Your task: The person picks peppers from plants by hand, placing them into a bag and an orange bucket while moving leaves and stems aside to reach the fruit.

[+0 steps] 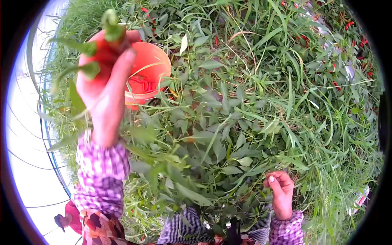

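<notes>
Raised at the upper left, my left hand [107, 87] is closed round several red peppers [107, 55] whose green stems stick out past the fingers. Behind it and to its right, an orange bucket [153, 61] leans among the plants with red peppers [141, 84] at its bottom. My right hand [281, 191] is low at the right, beside the leaves of a pepper plant, its fingers curled together. Whatever those fingers may hold is too small to make out.
Leafy pepper plants [216, 143] and long grass [322, 175] cover the ground. More red peppers [349, 25] show at the upper right. White plastic sheeting [30, 134] runs along the left side. A pink and dark object [72, 217] is at the lower left.
</notes>
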A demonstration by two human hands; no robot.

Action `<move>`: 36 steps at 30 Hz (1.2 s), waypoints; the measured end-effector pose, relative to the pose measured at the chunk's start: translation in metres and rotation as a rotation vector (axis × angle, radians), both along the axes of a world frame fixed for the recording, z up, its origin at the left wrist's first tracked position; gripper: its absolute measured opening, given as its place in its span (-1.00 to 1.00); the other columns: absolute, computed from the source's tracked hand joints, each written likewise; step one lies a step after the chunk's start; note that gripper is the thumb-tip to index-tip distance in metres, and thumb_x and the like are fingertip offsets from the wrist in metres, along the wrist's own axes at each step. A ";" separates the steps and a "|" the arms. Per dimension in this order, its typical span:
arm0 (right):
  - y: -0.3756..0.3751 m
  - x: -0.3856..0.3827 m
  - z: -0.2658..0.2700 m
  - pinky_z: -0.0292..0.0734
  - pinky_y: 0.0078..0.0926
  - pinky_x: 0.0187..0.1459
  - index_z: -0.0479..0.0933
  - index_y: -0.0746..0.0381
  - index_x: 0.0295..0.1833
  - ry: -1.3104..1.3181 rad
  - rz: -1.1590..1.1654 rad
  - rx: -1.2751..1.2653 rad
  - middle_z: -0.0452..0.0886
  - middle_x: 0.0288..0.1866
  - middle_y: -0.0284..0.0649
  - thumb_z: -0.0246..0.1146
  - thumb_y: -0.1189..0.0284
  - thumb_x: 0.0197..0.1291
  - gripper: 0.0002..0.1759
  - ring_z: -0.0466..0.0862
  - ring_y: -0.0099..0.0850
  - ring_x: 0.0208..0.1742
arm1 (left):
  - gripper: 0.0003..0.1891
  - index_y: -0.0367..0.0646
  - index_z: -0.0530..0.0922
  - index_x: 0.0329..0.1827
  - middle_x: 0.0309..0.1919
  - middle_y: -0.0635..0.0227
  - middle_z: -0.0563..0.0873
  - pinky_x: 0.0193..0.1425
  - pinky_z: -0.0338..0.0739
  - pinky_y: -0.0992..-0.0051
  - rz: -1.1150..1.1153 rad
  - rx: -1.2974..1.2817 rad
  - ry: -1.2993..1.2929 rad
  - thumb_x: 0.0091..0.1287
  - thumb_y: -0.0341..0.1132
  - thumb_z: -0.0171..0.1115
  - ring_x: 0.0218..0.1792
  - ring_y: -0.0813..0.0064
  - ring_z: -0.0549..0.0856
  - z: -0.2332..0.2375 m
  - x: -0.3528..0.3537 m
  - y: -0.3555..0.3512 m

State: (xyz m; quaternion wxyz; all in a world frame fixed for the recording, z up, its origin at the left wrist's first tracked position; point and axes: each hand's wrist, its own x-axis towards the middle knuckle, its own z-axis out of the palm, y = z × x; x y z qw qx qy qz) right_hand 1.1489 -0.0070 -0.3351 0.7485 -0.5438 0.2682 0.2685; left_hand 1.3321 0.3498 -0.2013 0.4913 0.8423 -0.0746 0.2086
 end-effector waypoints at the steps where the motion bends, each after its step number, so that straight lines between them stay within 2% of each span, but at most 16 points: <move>1: 0.007 -0.001 -0.003 0.53 -0.62 -0.19 0.58 0.30 -0.10 0.010 -0.018 0.018 0.68 -0.25 -0.33 0.25 0.55 0.30 -0.90 0.61 -0.61 -0.32 | -0.59 -0.27 0.45 0.22 -0.03 0.24 0.68 0.13 0.57 0.50 0.019 0.108 -0.011 0.31 -0.62 0.22 0.01 0.46 0.66 -0.019 0.017 0.032; 3: 0.014 -0.005 -0.013 0.50 -0.62 -0.24 0.57 0.29 -0.12 0.039 -0.022 0.009 0.67 -0.27 -0.32 0.24 0.53 0.31 -0.92 0.59 -0.60 -0.35 | -0.36 -0.05 0.41 0.34 0.17 0.19 0.59 0.13 0.57 0.48 0.161 0.591 0.370 0.15 -0.51 0.41 0.03 0.45 0.66 -0.073 0.037 0.128; 5: 0.015 -0.005 -0.031 0.48 -0.61 -0.27 0.55 0.28 -0.16 0.005 0.000 -0.024 0.65 -0.29 -0.31 0.24 0.52 0.32 -0.94 0.55 -0.59 -0.39 | 0.02 0.18 0.12 0.55 0.53 0.13 0.13 0.44 0.23 -0.02 0.245 1.284 0.774 -0.01 -0.28 0.52 0.45 0.10 0.30 -0.098 0.015 0.148; 6: 0.014 -0.005 -0.037 0.48 -0.61 -0.27 0.55 0.28 -0.16 -0.012 0.003 -0.047 0.64 -0.30 -0.31 0.24 0.52 0.32 -0.94 0.54 -0.60 -0.40 | 0.01 0.12 0.08 0.56 0.53 0.14 0.14 0.48 0.07 -0.14 0.152 1.198 0.675 0.03 -0.24 0.50 0.53 0.06 0.13 -0.103 0.007 0.145; 8: 0.016 0.003 -0.043 0.47 -0.62 -0.28 0.54 0.29 -0.16 -0.096 0.027 -0.124 0.63 -0.34 -0.33 0.23 0.52 0.33 -0.94 0.53 -0.60 -0.40 | -0.20 -0.04 0.16 0.53 0.46 -0.02 0.26 0.53 0.10 0.10 -0.007 0.871 0.565 0.24 -0.18 0.35 0.50 -0.02 0.18 -0.121 -0.008 0.118; 10: 0.026 0.030 -0.049 0.48 -0.63 -0.28 0.55 0.31 -0.14 -0.221 0.100 -0.213 0.62 -0.35 -0.35 0.22 0.52 0.34 -0.91 0.54 -0.62 -0.38 | -0.25 -0.18 0.18 0.51 0.43 -0.11 0.29 0.55 0.07 0.19 -0.177 0.545 0.822 0.37 0.04 0.16 0.50 -0.03 0.18 -0.128 -0.031 0.062; 12: 0.044 0.071 -0.052 0.51 -0.56 -0.25 0.56 0.35 -0.18 -0.360 0.264 -0.377 0.64 -0.34 -0.32 0.24 0.53 0.28 -0.91 0.62 -0.54 -0.34 | -0.10 0.01 0.12 0.55 0.49 -0.11 0.17 0.51 0.04 -0.08 -0.352 0.699 0.984 0.23 0.25 0.19 0.50 -0.14 0.13 -0.144 -0.065 0.020; 14: 0.075 0.123 -0.092 0.57 -0.37 -0.24 0.58 0.33 -0.20 -0.740 0.440 -0.674 0.68 -0.30 -0.19 0.25 0.50 0.23 -0.89 0.69 -0.25 -0.31 | -0.13 0.05 0.18 0.52 0.55 0.07 0.08 0.53 0.10 0.07 -0.580 0.959 1.382 0.20 0.19 0.26 0.49 0.00 0.20 -0.156 -0.112 -0.024; 16: 0.087 0.138 -0.112 0.56 -0.19 -0.12 0.60 0.26 -0.12 -0.732 0.565 -0.714 0.68 -0.14 -0.11 0.27 0.42 0.19 -0.81 0.67 -0.06 -0.15 | -0.22 0.02 0.30 0.44 0.40 0.13 0.31 0.37 0.31 0.11 -0.518 1.044 1.121 0.15 0.03 0.34 0.33 0.10 0.42 -0.177 -0.150 -0.016; 19: 0.121 0.153 -0.162 0.39 -0.05 0.16 0.54 0.16 0.10 -0.850 0.860 -0.895 0.60 0.09 -0.13 0.31 0.26 0.17 -0.60 0.53 -0.10 0.19 | -0.30 0.00 0.39 0.35 0.12 0.24 0.48 0.15 0.43 0.20 -0.396 1.001 0.898 0.08 -0.14 0.39 0.12 0.24 0.55 -0.187 -0.171 -0.002; 20: 0.130 0.149 -0.179 0.32 0.00 0.21 0.52 0.14 0.16 -0.916 0.893 -0.911 0.57 0.15 -0.13 0.31 0.22 0.17 -0.54 0.47 -0.10 0.27 | -0.30 -0.01 0.40 0.35 0.21 0.22 0.46 0.23 0.40 0.21 -0.340 1.015 1.104 0.08 -0.15 0.39 0.16 0.22 0.53 -0.172 -0.160 -0.012; 22: 0.141 0.134 -0.187 0.17 0.12 0.30 0.39 0.07 0.33 -0.950 1.068 -0.889 0.49 0.27 -0.13 0.30 0.14 0.18 -0.38 0.33 -0.10 0.41 | -0.29 0.00 0.40 0.35 0.29 0.20 0.43 0.27 0.38 0.22 -0.404 1.123 0.997 0.05 -0.19 0.40 0.20 0.19 0.51 -0.175 -0.171 -0.005; 24: 0.139 0.107 -0.184 0.20 0.08 0.27 0.33 0.03 0.39 -0.817 1.297 -0.838 0.48 0.26 -0.16 0.28 0.16 0.20 -0.36 0.38 -0.11 0.36 | -0.27 0.00 0.40 0.36 0.33 0.19 0.40 0.30 0.36 0.23 -0.406 1.128 0.982 0.03 -0.22 0.40 0.22 0.16 0.50 -0.178 -0.178 -0.001; 26: 0.129 0.085 -0.180 0.21 0.04 0.24 0.31 0.01 0.39 -0.648 1.260 -0.760 0.51 0.22 -0.20 0.26 0.16 0.22 -0.37 0.41 -0.15 0.31 | -0.27 0.00 0.40 0.36 0.35 0.18 0.39 0.32 0.34 0.23 -0.388 1.097 0.969 0.02 -0.25 0.40 0.24 0.14 0.49 -0.179 -0.180 -0.005; 30: 0.119 0.064 -0.183 0.21 0.05 0.21 0.36 0.01 0.34 -0.860 1.192 -0.840 0.55 0.16 -0.23 0.23 0.21 0.23 -0.44 0.46 -0.22 0.25 | -0.25 0.00 0.39 0.38 0.39 0.16 0.34 0.35 0.31 0.21 -0.360 1.026 1.004 0.02 -0.25 0.41 0.27 0.13 0.46 -0.177 -0.181 -0.009; 36: 0.131 0.055 -0.174 0.18 0.06 0.28 0.39 0.11 0.30 -0.753 1.192 -0.765 0.58 0.11 -0.22 0.21 0.23 0.25 -0.48 0.49 -0.23 0.22 | -0.34 -0.03 0.44 0.34 0.42 0.16 0.34 0.43 0.22 0.12 -0.334 0.974 1.020 0.14 -0.10 0.36 0.40 0.08 0.33 -0.179 -0.185 -0.003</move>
